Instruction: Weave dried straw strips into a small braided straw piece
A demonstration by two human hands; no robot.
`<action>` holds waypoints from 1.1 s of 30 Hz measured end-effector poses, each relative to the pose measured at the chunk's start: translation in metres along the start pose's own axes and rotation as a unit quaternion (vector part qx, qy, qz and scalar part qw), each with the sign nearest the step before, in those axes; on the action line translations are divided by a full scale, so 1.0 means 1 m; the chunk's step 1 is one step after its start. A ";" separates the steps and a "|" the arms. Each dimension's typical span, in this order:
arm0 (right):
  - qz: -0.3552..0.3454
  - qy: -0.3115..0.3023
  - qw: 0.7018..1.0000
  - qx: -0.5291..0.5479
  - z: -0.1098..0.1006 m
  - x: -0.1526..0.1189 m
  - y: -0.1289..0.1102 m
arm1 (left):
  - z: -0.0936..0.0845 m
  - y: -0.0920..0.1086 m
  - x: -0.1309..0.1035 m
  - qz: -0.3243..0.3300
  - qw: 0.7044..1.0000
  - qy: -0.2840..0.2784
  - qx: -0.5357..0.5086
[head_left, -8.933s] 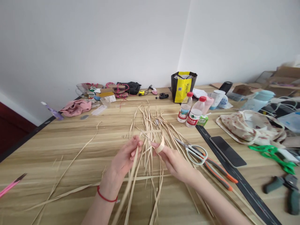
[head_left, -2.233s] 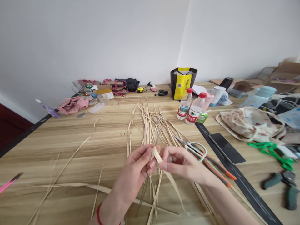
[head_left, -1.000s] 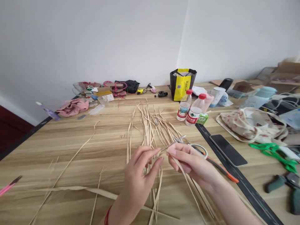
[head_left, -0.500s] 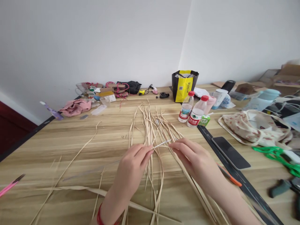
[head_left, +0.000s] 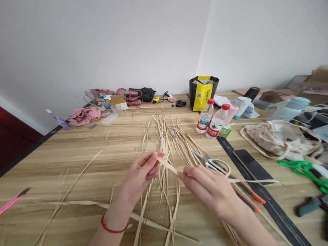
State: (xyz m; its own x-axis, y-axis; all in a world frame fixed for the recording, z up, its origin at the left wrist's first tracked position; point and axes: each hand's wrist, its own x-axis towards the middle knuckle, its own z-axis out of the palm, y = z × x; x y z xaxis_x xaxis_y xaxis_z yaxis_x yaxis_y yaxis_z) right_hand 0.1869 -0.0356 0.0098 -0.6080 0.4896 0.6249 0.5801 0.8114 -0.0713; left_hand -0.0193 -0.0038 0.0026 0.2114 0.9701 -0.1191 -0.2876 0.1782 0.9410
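A flat pale straw strip [head_left: 167, 165] is stretched between my two hands above the table. My left hand [head_left: 140, 172] pinches its upper end between thumb and fingers. Something thin and greyish, perhaps a metal needle, runs upright behind these fingertips; its form is partly hidden. My right hand [head_left: 207, 186] is closed on the same strip, and a tail of it sticks out to the right over the phone [head_left: 252, 165]. Below and beyond both hands lies a loose bundle of straw strips [head_left: 164, 136]. Scissors [head_left: 217, 165] and orange-handled pliers [head_left: 247, 191] rest beside my right hand.
Two water bottles [head_left: 216, 126] stand near a yellow and black bag [head_left: 203, 94]. A patterned cloth bag [head_left: 271, 138] and green straps [head_left: 302, 171] lie at right. Pink cloth [head_left: 84, 116] is at the back left, a pink-handled tool [head_left: 12, 205] at the left edge.
The silvery rod that lay level between my hands is now upright at the left fingers. My hands now draw a straw strip between them. The right hand has moved lower, baring the scissors.
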 end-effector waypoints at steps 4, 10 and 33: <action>-0.042 -0.054 0.998 0.007 0.008 0.002 -0.011 | 0.005 -0.001 -0.001 0.001 0.999 0.025 -0.033; -0.062 -0.093 0.994 0.000 0.004 0.003 -0.014 | 0.010 -0.004 -0.003 0.017 0.998 0.041 0.041; 0.090 0.014 0.988 -0.123 -0.008 -0.005 0.022 | 0.038 -0.002 -0.033 0.070 0.857 -0.170 0.482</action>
State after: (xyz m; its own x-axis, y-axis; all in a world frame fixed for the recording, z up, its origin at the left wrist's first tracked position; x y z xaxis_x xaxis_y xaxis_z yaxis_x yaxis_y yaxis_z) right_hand 0.2074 -0.0224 0.0119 -0.4705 0.6073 0.6402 0.7935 0.6086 0.0059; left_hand 0.0098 -0.0425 0.0172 0.5456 0.8371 -0.0392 0.5372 -0.3135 0.7831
